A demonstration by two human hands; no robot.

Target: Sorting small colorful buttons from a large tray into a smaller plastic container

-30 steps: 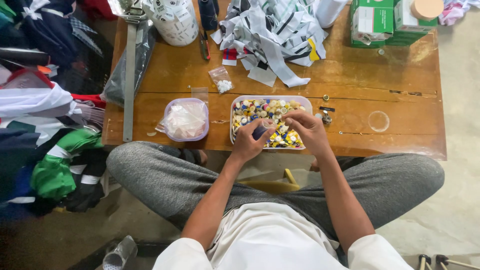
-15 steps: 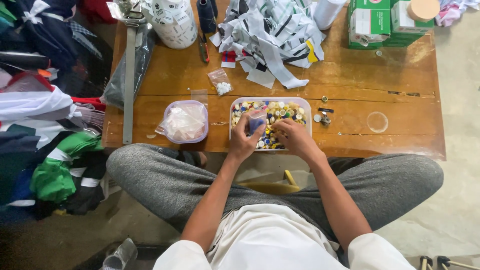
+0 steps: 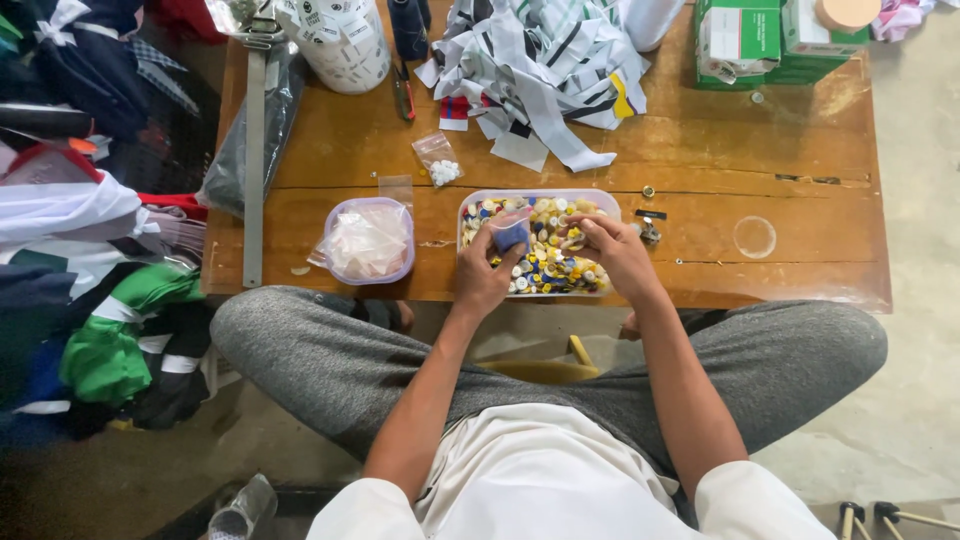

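Now sorting: left hand holds a small blue bag over the button tray, right hand pinching buttons, exact grip unclear.

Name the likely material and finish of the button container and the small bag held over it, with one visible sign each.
Button container: probably clear, slightly frosted plastic; the buttons show through its wall. Small bag in the left hand: thin, glossy transparent plastic film, likely; blue contents show through.
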